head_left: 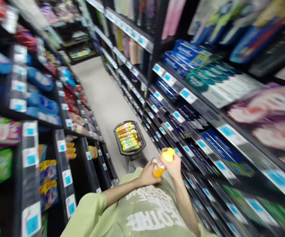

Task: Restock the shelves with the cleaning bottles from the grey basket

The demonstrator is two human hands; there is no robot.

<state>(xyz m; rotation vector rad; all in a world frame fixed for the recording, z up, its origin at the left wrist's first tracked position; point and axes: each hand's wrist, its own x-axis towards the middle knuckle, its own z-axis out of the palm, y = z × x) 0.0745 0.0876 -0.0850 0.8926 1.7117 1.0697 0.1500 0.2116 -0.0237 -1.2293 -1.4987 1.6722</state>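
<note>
In a store aisle (100, 85) between stocked shelves (206, 113), gripping an orange bottle (158, 170) right of lower centre with the left hand's (147, 174) curled fingers, clasping a yellow piece (168, 154) just beside it in the right hand (175, 167), and standing behind a basket (132, 153) near mid-frame.

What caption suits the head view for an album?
Shop aisle: left hand holding an orange labelled container, right hand a rounded yellow item, near a black basket of yellow and orange packages.

White letters (150, 220) on the green shirt (115, 219) partly read "EOTA"; shelf labels (187, 95) are too blurred.
</note>
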